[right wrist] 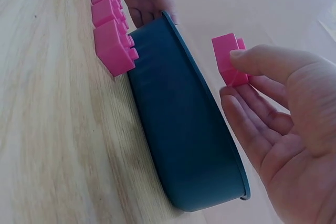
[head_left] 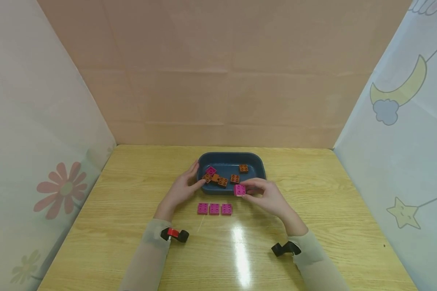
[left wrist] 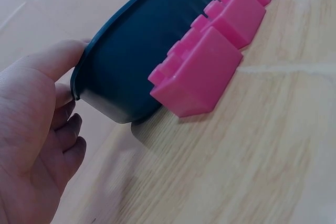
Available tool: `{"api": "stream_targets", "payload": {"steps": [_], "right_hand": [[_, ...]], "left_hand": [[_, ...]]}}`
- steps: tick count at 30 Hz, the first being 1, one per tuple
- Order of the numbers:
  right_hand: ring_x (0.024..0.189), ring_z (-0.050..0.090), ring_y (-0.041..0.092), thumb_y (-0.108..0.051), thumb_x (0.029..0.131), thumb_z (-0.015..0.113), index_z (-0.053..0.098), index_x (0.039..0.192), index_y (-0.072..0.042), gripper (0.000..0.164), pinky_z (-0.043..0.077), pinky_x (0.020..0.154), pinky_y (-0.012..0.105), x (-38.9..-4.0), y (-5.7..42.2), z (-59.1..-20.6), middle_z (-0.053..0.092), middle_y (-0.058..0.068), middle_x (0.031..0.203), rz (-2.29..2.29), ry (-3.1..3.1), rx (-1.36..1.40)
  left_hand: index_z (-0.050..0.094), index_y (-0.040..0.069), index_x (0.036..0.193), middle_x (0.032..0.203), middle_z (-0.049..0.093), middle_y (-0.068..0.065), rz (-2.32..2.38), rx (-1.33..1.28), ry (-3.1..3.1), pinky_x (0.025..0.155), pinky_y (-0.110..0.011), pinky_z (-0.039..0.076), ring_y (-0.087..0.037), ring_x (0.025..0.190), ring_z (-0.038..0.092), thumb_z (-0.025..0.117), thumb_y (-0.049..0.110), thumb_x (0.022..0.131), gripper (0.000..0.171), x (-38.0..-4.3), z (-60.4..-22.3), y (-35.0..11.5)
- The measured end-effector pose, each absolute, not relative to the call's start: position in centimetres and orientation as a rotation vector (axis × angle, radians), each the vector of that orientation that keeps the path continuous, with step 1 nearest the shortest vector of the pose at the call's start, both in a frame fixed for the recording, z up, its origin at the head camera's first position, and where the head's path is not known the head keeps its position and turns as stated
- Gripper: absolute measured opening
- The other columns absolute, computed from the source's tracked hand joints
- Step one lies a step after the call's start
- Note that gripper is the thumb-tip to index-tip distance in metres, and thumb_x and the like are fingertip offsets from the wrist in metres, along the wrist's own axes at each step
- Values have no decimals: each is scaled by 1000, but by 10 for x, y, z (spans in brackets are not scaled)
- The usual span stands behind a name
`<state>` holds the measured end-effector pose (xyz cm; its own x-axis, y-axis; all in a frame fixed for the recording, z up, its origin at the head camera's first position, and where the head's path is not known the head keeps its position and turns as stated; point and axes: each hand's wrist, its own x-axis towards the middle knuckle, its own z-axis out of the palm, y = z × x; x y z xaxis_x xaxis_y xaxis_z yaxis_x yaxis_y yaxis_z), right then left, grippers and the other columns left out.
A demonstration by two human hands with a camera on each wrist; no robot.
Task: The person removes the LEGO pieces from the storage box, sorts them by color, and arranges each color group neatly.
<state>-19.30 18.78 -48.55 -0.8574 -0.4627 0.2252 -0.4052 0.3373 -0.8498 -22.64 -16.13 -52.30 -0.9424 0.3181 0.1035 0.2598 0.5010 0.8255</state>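
Observation:
A pink toy building brick (head_left: 239, 190) is pinched between the thumb and fingers of my right hand (head_left: 268, 197), above the near right rim of a dark blue plastic tray (head_left: 230, 156). With thumb over the rim and fingers outside, my left hand (head_left: 183, 184) holds the tray's left end. Inside the tray lie several orange bricks (head_left: 243, 168) and one pink brick (head_left: 211, 170) on the left. Three pink bricks (head_left: 214, 209) stand studs up in a row on the table before the tray; the left wrist view shows their near sides (left wrist: 202, 77).
The wooden table (head_left: 131, 250) carries the tray near its far side. A tan sheet (head_left: 225, 81) rises behind it, with pale patterned panels (head_left: 69, 133) on both sides. Each sleeve cuff bears a small black wrist camera (head_left: 285, 248).

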Motion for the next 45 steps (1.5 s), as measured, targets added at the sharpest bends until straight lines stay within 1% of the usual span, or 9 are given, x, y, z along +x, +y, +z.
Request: {"api": "stream_targets", "payload": {"steps": [5, 9, 13, 19, 23, 30, 36, 40, 45], "right_hand": [[104, 75, 20, -8, 93, 85, 77, 129, -10, 37, 62, 92, 47, -190, 189, -485, 73, 6, 125, -1569, 2488, -852], [105, 74, 20, -6, 93, 85, 77, 129, -10, 37, 62, 92, 47, -189, 189, -484, 73, 5, 125, -1561, 2468, -864], [107, 73, 20, -6, 93, 85, 77, 129, -10, 37, 62, 93, 42, -188, 190, -484, 73, 5, 125, -1548, 2452, -869], [109, 73, 19, -7, 93, 85, 77, 129, -9, 37, 62, 94, 36, -188, 188, -482, 73, 5, 126, -1518, 2437, -877], [108, 73, 19, -7, 94, 85, 76, 130, -9, 37, 61, 94, 36, -188, 186, -482, 73, 5, 126, -1502, 2438, -892], [111, 72, 19, -6, 93, 84, 76, 129, -10, 37, 61, 97, 38, -186, 184, -483, 74, 4, 126, -1452, 2441, -883], [112, 72, 19, -7, 92, 84, 77, 128, -9, 36, 60, 98, 37, -182, 186, -488, 75, 3, 126, -1372, 2483, -907], [109, 74, 22, -7, 92, 83, 77, 126, -8, 34, 61, 95, 39, -180, 187, -492, 76, 5, 123, -1320, 2501, -937], [110, 72, 19, -9, 92, 85, 78, 125, -10, 34, 60, 96, 36, -179, 186, -496, 77, -1, 120, -1220, 2515, -889]], "left_hand": [[28, 9, 168, 179, 17, -6, 1433, 517, 2670, 130, -50, 17, -27, 162, 17, 65, 51, 106, 84, -226, -523, -161], [28, 9, 169, 179, 17, -5, 1437, 513, 2667, 130, -50, 17, -27, 162, 17, 65, 51, 106, 84, -225, -522, -161], [28, 11, 169, 179, 17, -2, 1442, 507, 2661, 130, -50, 18, -26, 162, 17, 65, 52, 106, 84, -225, -522, -161], [28, 10, 169, 179, 16, -3, 1450, 507, 2653, 130, -51, 17, -28, 162, 17, 64, 53, 106, 84, -225, -522, -161], [27, 9, 169, 179, 16, -4, 1461, 522, 2653, 130, -51, 17, -28, 162, 17, 65, 50, 107, 83, -225, -521, -161], [28, 8, 169, 179, 16, -1, 1443, 522, 2661, 130, -52, 18, -28, 162, 17, 65, 48, 107, 83, -225, -521, -161], [28, 5, 168, 179, 17, -8, 1457, 554, 2669, 130, -52, 18, -30, 162, 18, 65, 47, 107, 82, -227, -521, -161], [28, 5, 168, 178, 17, -9, 1445, 566, 2676, 130, -52, 18, -30, 162, 18, 65, 48, 107, 83, -227, -522, -162], [28, 6, 168, 179, 17, -7, 1438, 559, 2672, 130, -50, 18, -28, 162, 18, 64, 50, 107, 83, -227, -522, -162]]}}
